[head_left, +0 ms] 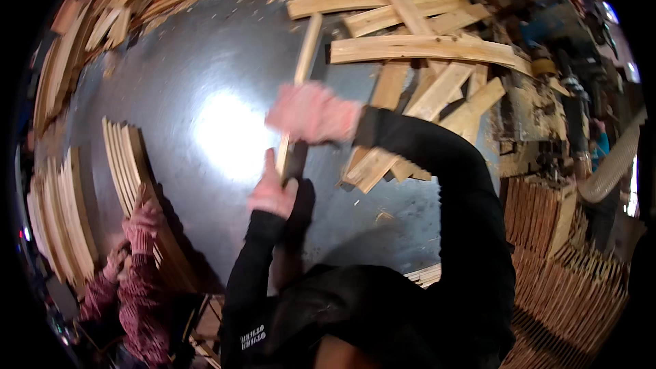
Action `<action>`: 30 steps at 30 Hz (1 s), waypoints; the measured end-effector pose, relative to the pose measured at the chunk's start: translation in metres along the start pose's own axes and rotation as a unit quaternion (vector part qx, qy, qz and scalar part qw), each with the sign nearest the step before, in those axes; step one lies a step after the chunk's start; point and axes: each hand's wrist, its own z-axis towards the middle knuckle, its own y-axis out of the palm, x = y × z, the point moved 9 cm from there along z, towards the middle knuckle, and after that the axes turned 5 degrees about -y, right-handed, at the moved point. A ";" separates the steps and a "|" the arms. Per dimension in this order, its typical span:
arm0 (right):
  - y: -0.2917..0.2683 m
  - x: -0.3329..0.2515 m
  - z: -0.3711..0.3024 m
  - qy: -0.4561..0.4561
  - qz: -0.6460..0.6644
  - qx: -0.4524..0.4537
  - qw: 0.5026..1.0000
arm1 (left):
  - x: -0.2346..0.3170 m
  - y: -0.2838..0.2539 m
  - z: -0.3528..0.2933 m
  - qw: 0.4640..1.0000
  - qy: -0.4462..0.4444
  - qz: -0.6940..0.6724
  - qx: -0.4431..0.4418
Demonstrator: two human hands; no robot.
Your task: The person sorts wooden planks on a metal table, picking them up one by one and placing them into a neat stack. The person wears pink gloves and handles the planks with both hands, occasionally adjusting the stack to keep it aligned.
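A narrow wooden slat (pixel 308 48) stretches away from me over the grey metal tabletop (pixel 198 48). My right hand (pixel 314 113), in a pink work glove and slightly blurred, is closed across the slat's middle, and the wood shows above and below it. At the near end my left hand (pixel 273 191), also in a pink glove, pinches the slat between a straight forefinger and the thumb. The palm side of the right hand is hidden.
Loose boards (pixel 424 48) lie crisscrossed at the back right. On the left, a co-worker's gloved hand (pixel 143 219) touches a row of slats (pixel 126 157), beside another row (pixel 65 212). Stacked wood pieces (pixel 567 273) stand at right, near machinery and a ribbed hose (pixel 613 157).
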 end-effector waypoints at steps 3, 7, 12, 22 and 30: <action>-0.020 0.121 -0.105 0.188 -0.052 0.074 0.978 | -0.057 0.062 0.020 0.907 -0.103 -0.372 -0.169; 0.002 0.226 -0.213 0.294 -0.224 -0.004 0.929 | -0.048 0.062 -0.010 0.759 -0.157 -0.591 -0.225; 0.027 0.191 -0.141 0.360 0.158 -0.097 0.914 | -0.069 0.064 -0.021 0.744 -0.139 -0.628 -0.182; 0.104 0.044 -0.024 0.399 0.184 0.013 0.898 | -0.105 0.085 -0.010 0.910 -0.112 -0.386 -0.098; 0.037 0.207 -0.169 0.404 -0.143 -0.191 0.883 | -0.104 0.077 -0.021 0.800 -0.122 -0.572 -0.136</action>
